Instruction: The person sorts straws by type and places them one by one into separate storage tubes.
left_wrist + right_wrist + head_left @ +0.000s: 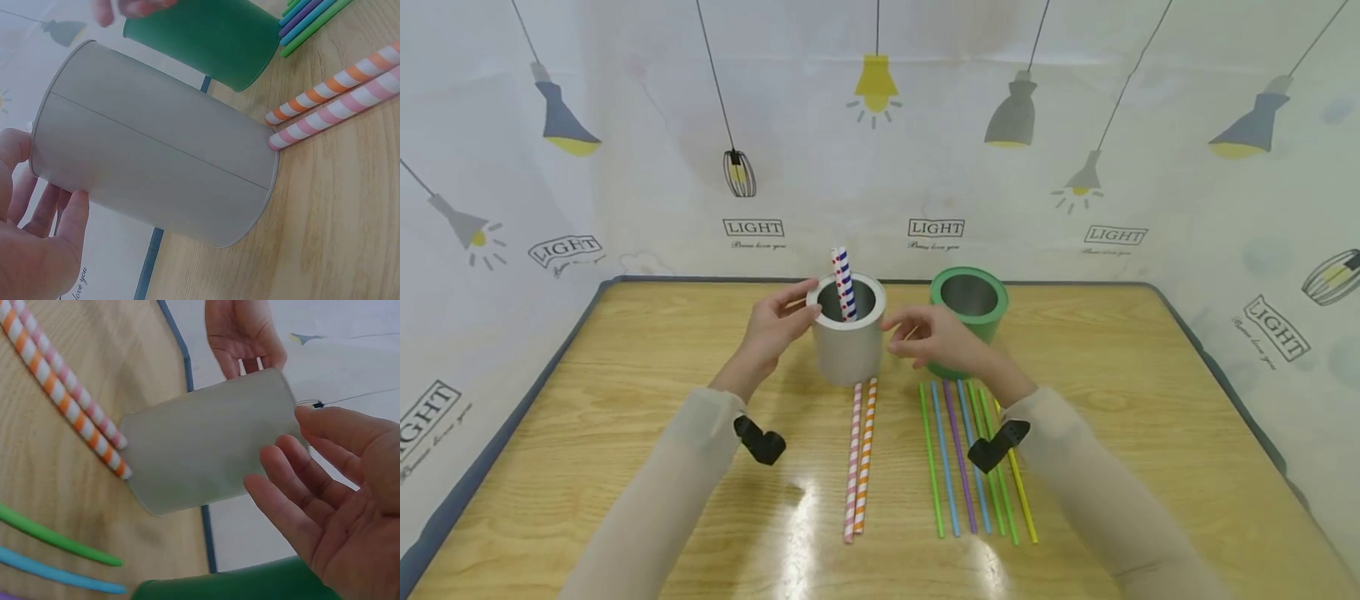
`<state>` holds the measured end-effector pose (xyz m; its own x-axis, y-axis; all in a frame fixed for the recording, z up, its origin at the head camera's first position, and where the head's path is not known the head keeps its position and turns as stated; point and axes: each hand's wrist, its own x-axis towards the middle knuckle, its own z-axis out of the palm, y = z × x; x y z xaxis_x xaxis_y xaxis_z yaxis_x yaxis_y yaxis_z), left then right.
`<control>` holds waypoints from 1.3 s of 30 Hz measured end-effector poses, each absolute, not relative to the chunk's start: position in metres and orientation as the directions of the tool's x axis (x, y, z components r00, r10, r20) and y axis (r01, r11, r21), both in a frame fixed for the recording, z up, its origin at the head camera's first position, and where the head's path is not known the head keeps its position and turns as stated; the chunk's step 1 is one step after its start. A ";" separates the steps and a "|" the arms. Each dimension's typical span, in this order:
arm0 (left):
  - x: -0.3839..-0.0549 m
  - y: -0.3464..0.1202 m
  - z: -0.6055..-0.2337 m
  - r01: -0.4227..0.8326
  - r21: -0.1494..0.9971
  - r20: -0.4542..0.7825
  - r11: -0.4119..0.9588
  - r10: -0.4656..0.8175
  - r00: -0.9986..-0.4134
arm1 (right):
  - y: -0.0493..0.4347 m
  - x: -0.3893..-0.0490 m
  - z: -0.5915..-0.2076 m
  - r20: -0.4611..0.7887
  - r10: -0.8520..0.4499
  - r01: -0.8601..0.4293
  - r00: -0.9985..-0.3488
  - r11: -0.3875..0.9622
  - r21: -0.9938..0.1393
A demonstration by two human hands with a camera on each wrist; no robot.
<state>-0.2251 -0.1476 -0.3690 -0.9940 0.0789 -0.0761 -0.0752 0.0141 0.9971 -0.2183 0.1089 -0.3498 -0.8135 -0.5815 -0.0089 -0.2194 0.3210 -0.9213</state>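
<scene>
Right, here's the left hand (777,323) at the left side of the pale grey can (848,354), its relaxed fingers resting against the wall and rim, spread moderately wide, with no full grip around it. Opposite, the right hand (928,333) sits at the can's right side, fingers loosely bent, thumb and fingertips a little apart, nothing held; whether a fingertip actually touches the rim, I can't tell. Upright between them stands the grey can, near the middle of the table's far edge, and leaning inside it, a white straw bundle (845,283) marked in red and blue pokes well above the rim; one straw or two, hard to say. Just in front of the base, the pink-striped straw (852,467) and the orange-striped straw (865,458) lie side by side, pointing towards the near edge. Over to the right, partly behind the right hand, is the green can (992,323), also close to the far edge, and before it a fan of seven thin plain straws (959,457): green, blue, purple, blue, green, green, yellow. Pale sleeves (655,500) reach in from the near edge of the wood-grain table (625,400), and beyond the far edge rises a white backdrop (820,100) printed with lamps.
</scene>
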 end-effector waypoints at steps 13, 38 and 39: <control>-0.225 -0.147 -0.368 -0.066 0.998 -0.066 0.002 0.076 -0.995 | 0.098 -0.207 -0.405 -0.191 -0.463 0.037 -0.866 0.321 -0.946; -0.225 -0.147 -0.371 -0.060 0.998 -0.060 0.003 0.081 -0.995 | 0.063 -0.186 -0.444 -0.291 -0.159 0.241 -0.943 0.270 -0.932; -0.225 -0.147 -0.371 -0.059 0.998 -0.059 0.003 0.082 -0.995 | 0.063 -0.186 -0.444 -0.283 -0.164 0.230 -0.945 0.280 -0.932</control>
